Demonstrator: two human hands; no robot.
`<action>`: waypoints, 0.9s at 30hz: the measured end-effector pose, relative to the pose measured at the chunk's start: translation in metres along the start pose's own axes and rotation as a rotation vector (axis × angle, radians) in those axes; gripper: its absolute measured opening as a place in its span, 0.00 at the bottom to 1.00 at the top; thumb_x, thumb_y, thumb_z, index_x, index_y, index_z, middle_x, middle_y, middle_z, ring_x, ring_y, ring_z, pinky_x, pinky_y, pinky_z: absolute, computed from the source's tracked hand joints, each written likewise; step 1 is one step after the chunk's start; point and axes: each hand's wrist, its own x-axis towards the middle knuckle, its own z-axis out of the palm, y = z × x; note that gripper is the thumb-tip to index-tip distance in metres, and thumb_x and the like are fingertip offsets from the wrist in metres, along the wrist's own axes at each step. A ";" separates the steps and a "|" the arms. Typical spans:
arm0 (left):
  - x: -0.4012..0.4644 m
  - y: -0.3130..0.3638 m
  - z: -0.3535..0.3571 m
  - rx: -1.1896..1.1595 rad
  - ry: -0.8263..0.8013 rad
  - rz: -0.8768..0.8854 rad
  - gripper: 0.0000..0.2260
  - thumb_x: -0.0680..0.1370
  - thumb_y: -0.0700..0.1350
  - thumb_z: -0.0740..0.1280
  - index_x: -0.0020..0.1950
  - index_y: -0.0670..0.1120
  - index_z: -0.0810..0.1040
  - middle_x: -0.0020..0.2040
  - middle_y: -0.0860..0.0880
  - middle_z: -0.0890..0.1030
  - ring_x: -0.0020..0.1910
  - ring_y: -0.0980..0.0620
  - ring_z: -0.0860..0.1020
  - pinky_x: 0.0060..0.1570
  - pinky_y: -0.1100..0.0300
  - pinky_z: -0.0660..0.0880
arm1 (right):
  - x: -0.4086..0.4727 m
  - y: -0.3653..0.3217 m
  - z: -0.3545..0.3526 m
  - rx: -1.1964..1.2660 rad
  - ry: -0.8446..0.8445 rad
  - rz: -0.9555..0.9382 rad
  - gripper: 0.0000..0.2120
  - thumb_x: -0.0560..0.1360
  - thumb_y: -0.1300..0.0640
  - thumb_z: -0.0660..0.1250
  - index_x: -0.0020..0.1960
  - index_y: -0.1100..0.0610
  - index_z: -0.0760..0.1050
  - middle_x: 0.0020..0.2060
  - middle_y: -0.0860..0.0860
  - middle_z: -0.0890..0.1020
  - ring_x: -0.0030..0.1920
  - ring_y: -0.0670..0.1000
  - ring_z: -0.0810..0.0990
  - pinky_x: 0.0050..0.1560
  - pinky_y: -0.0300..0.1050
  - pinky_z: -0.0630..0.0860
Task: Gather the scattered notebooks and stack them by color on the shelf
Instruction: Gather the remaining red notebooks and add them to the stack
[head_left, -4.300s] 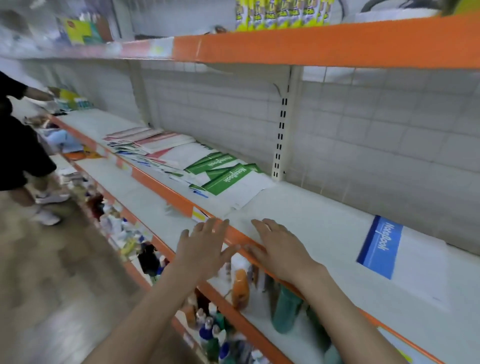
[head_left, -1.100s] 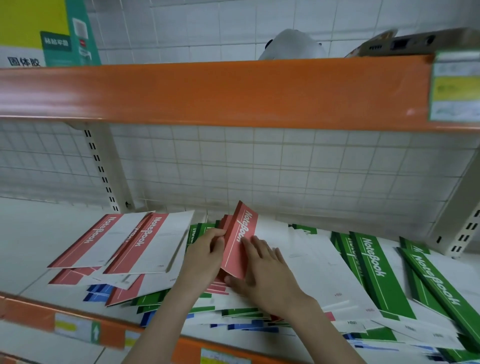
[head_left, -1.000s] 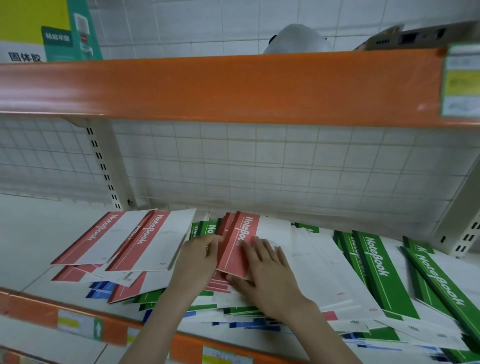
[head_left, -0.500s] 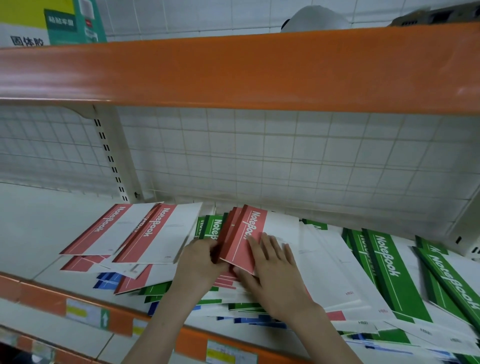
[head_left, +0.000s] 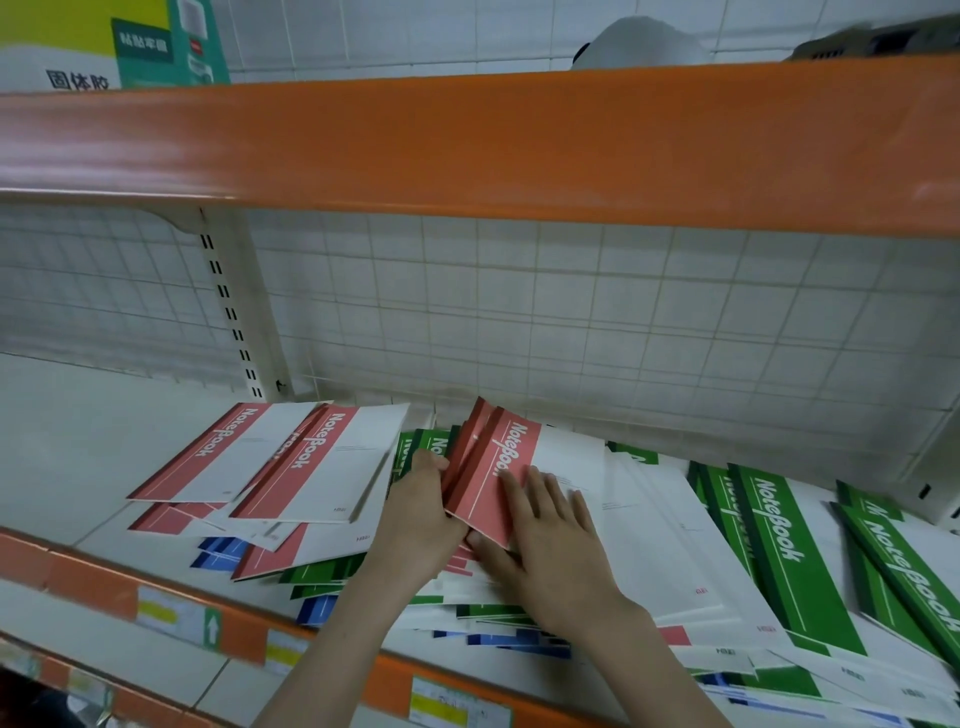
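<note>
sorting barely begun, colors all mixed on the shelf (head_left: 78, 467)
left hand (head_left: 421, 514) grips red notebooks (head_left: 493, 478), right hand (head_left: 550, 545) flat on them; greens (head_left: 779, 545), blues (head_left: 218, 553) unsorted.

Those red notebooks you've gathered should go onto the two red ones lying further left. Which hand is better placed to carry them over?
Probably the left hand: it grips the spine edge of the gathered red notebooks and is nearest the two red notebooks. The right hand lies flat on the covers, on the far side.
</note>
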 end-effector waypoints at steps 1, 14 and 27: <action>0.000 0.001 0.001 -0.104 -0.024 -0.021 0.25 0.75 0.46 0.71 0.67 0.47 0.64 0.60 0.48 0.76 0.55 0.52 0.78 0.47 0.64 0.78 | 0.001 0.000 -0.003 0.022 -0.005 -0.004 0.38 0.75 0.31 0.41 0.78 0.50 0.38 0.78 0.53 0.45 0.77 0.54 0.42 0.75 0.54 0.39; 0.000 0.008 -0.006 -0.830 -0.028 -0.171 0.08 0.82 0.42 0.60 0.51 0.51 0.78 0.50 0.47 0.82 0.40 0.56 0.83 0.33 0.68 0.77 | 0.001 0.018 -0.018 0.119 0.020 -0.087 0.30 0.81 0.44 0.52 0.78 0.48 0.43 0.77 0.49 0.51 0.77 0.51 0.50 0.76 0.49 0.47; 0.010 -0.005 0.000 0.323 -0.073 -0.009 0.24 0.71 0.59 0.71 0.60 0.46 0.74 0.60 0.45 0.74 0.61 0.47 0.71 0.63 0.51 0.71 | -0.002 0.022 -0.012 0.081 -0.004 -0.058 0.30 0.80 0.41 0.49 0.77 0.46 0.42 0.78 0.48 0.49 0.77 0.48 0.47 0.76 0.48 0.44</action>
